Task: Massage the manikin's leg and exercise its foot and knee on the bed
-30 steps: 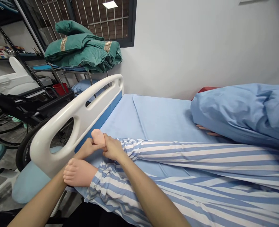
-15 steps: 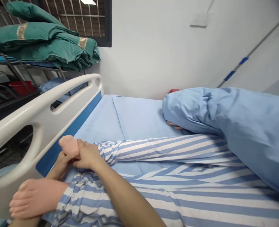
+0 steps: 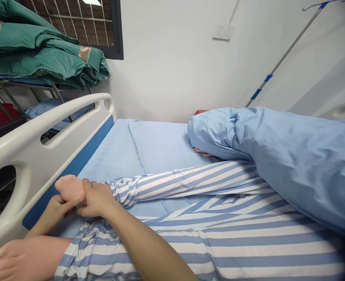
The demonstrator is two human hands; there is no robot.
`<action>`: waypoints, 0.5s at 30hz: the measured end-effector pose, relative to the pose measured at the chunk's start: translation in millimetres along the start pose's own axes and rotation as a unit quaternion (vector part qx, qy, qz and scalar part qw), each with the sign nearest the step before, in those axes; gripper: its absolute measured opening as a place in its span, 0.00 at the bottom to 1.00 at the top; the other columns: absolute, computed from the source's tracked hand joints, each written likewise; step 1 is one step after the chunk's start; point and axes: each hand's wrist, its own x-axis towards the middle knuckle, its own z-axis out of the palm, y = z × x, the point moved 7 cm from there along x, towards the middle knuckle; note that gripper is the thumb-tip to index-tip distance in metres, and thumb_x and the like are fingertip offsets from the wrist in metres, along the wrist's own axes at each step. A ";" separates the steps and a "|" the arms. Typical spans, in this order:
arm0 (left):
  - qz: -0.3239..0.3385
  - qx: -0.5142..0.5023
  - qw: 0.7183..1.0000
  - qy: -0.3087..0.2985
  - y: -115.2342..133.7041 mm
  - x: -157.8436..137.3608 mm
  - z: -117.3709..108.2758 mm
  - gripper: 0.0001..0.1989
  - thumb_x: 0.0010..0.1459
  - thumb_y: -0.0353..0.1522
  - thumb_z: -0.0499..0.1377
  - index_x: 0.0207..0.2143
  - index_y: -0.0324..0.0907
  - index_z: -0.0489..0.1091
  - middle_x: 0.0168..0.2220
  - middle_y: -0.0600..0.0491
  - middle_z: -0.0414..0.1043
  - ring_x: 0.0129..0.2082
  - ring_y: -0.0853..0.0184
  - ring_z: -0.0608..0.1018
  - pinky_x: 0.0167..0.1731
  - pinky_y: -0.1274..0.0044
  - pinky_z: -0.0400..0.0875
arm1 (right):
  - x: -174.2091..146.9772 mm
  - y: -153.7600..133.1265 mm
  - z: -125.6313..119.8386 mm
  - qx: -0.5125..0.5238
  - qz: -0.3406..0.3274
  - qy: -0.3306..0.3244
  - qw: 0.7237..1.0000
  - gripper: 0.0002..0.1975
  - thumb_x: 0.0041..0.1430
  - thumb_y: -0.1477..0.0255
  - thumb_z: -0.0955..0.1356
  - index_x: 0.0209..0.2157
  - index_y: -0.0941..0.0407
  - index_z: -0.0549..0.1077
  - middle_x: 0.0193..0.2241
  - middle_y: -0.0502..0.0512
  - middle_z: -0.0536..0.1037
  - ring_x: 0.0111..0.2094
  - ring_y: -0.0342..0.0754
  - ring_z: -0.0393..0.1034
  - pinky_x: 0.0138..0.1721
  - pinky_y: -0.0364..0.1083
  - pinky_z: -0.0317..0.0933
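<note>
Both hands are on the far foot (image 3: 69, 189) of a figure lying on the bed; its smooth pink surface looks like a manikin's. My left hand (image 3: 55, 210) grips the foot from the near side and below, thumb pointing toward the ankle. My right hand (image 3: 98, 199) wraps over the ankle, fingers on top, beside the bunched cuff of the striped trousers (image 3: 184, 181). Closer to me, the other foot (image 3: 29, 257) lies across my left forearm, hiding part of it. The palm sides of both hands are out of sight.
A white bed end board (image 3: 46, 117) stands just beyond the feet. A blue quilt (image 3: 289, 156) covers the figure's upper part, with fingertips showing at its edge. Behind are a drip pole (image 3: 289, 50), a wall socket (image 3: 223, 32) and green folded bedding (image 3: 52, 58).
The view has turned slightly right, so the bed and feet sit farther left in the picture. Both hands keep their hold on the far foot, with little visible shift.
</note>
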 end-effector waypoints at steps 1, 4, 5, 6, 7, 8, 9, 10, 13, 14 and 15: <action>-0.001 0.031 0.999 -0.009 1.4 0.0 -1.3 0.24 0.35 0.46 0.63 0.08 0.40 0.56 0.08 0.58 0.54 0.13 0.75 0.57 0.16 0.79 0.51 | -0.1 0.0 -0.1 -0.001 -0.001 0.002 1.000 0.36 0.41 0.56 0.66 0.49 0.60 0.54 0.39 0.58 0.72 0.36 0.54 0.69 0.34 0.52 0.64; -0.012 0.132 0.991 -0.024 7.6 -0.9 -7.1 0.26 0.36 0.49 0.61 0.06 0.41 0.54 0.06 0.58 0.52 0.12 0.75 0.56 0.17 0.79 0.50 | -0.6 0.0 -1.0 -0.001 -0.002 0.012 1.000 0.36 0.41 0.57 0.66 0.49 0.61 0.54 0.38 0.57 0.72 0.35 0.54 0.69 0.33 0.51 0.64; -0.015 0.165 0.986 -0.023 11.1 -1.5 -9.7 0.26 0.36 0.48 0.61 0.06 0.41 0.54 0.06 0.58 0.51 0.12 0.75 0.56 0.17 0.79 0.50 | -0.7 -0.1 -1.2 -0.001 -0.003 0.015 1.000 0.36 0.41 0.57 0.66 0.49 0.60 0.54 0.38 0.57 0.72 0.35 0.54 0.69 0.33 0.51 0.64; -0.015 0.192 0.981 -0.023 15.5 -2.3 -11.9 0.25 0.36 0.47 0.62 0.07 0.40 0.54 0.07 0.59 0.51 0.12 0.75 0.56 0.17 0.80 0.49 | -0.7 0.0 -1.3 -0.002 -0.002 0.017 1.000 0.35 0.41 0.58 0.66 0.49 0.60 0.54 0.38 0.57 0.72 0.35 0.53 0.69 0.33 0.50 0.63; -0.015 0.214 0.976 -0.025 20.4 -3.1 -13.5 0.24 0.36 0.46 0.62 0.07 0.40 0.55 0.07 0.59 0.51 0.12 0.75 0.56 0.17 0.80 0.49 | -0.7 0.1 -1.2 -0.004 -0.001 0.018 1.000 0.35 0.41 0.58 0.66 0.49 0.60 0.54 0.37 0.57 0.72 0.35 0.53 0.69 0.34 0.50 0.63; -0.012 0.231 0.972 -0.029 25.2 -4.1 -14.4 0.23 0.36 0.45 0.63 0.08 0.40 0.56 0.07 0.59 0.52 0.13 0.75 0.56 0.17 0.80 0.48 | -0.5 0.0 -0.9 -0.005 -0.001 0.017 1.000 0.35 0.41 0.59 0.66 0.49 0.60 0.54 0.37 0.57 0.72 0.35 0.53 0.69 0.34 0.50 0.63; -0.011 0.244 0.969 -0.035 29.4 -5.0 -14.7 0.22 0.36 0.43 0.64 0.08 0.40 0.57 0.07 0.59 0.53 0.13 0.74 0.57 0.17 0.80 0.49 | -0.2 -0.1 -0.6 -0.005 -0.001 0.015 1.000 0.35 0.41 0.58 0.66 0.49 0.60 0.54 0.37 0.57 0.72 0.35 0.53 0.69 0.34 0.51 0.63; -0.008 0.251 0.967 -0.040 32.8 -6.0 -14.9 0.21 0.36 0.42 0.64 0.08 0.39 0.58 0.08 0.59 0.54 0.13 0.74 0.58 0.17 0.80 0.50 | 0.0 -0.1 -0.3 -0.005 -0.001 0.012 1.000 0.36 0.41 0.58 0.66 0.50 0.60 0.53 0.38 0.57 0.72 0.35 0.53 0.69 0.34 0.51 0.63; 0.000 0.237 0.971 -0.020 35.9 -8.2 -17.5 0.20 0.35 0.40 0.65 0.08 0.38 0.60 0.08 0.57 0.58 0.14 0.73 0.61 0.17 0.81 0.54 | 0.2 -0.2 -1.2 -0.007 0.003 0.006 1.000 0.36 0.42 0.58 0.66 0.50 0.60 0.53 0.38 0.57 0.72 0.36 0.54 0.69 0.34 0.52 0.63; 0.005 0.211 0.977 0.002 35.1 -8.7 -19.3 0.18 0.33 0.39 0.66 0.09 0.38 0.61 0.09 0.57 0.59 0.14 0.73 0.62 0.17 0.81 0.55 | 0.0 -0.3 -1.8 -0.008 0.005 0.004 1.000 0.35 0.42 0.58 0.66 0.50 0.60 0.53 0.38 0.57 0.72 0.36 0.54 0.69 0.34 0.51 0.63; 0.012 0.176 0.984 0.032 33.9 -9.4 -21.4 0.16 0.31 0.37 0.67 0.10 0.37 0.63 0.10 0.57 0.61 0.15 0.72 0.63 0.17 0.81 0.56 | -0.2 -0.4 -2.5 -0.009 0.006 0.004 1.000 0.35 0.42 0.58 0.66 0.50 0.60 0.54 0.38 0.57 0.72 0.36 0.54 0.69 0.34 0.51 0.63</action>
